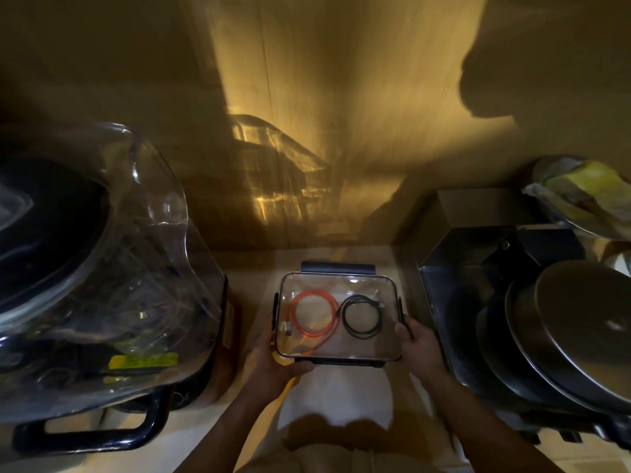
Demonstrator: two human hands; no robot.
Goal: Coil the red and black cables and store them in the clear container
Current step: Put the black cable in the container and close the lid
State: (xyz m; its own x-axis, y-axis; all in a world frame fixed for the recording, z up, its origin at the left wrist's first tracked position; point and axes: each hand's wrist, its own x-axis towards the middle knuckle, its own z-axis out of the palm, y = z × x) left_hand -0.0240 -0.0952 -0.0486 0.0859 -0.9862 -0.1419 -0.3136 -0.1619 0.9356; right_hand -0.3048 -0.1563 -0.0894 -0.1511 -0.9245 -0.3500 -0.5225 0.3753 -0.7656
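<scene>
Because the shelf is dimly lit in amber light, much of the scene is hard to make out. A clear container [339, 315] with a transparent lid and dark side clips is held between two bare hands near the middle of the shelf, over a white sheet [336, 401]. The left hand [273, 361] is wrapped around the container's near left corner, its fingers hidden underneath and its thumb pressed on the rim. The right hand [418, 343] is closed on the right side by the clip, with only the thumb and knuckles seen. Both forearms are cut off by the bottom of the frame.

Inside the container, the red cable [316, 314] is seen coiled in a loop on the left half, with a pale plug at its near left end close to the left thumb. The black cable [361, 317] is coiled in a smaller loop on the right half, just beside the red one and near the right hand's thumb. Whether the two coils touch cannot be told.

At the shelf's left edge a large glass bowl [102, 254] over dark cookware is partly cut off. At the right edge, stacked dark pans [560, 339] are blurred and cropped.
</scene>
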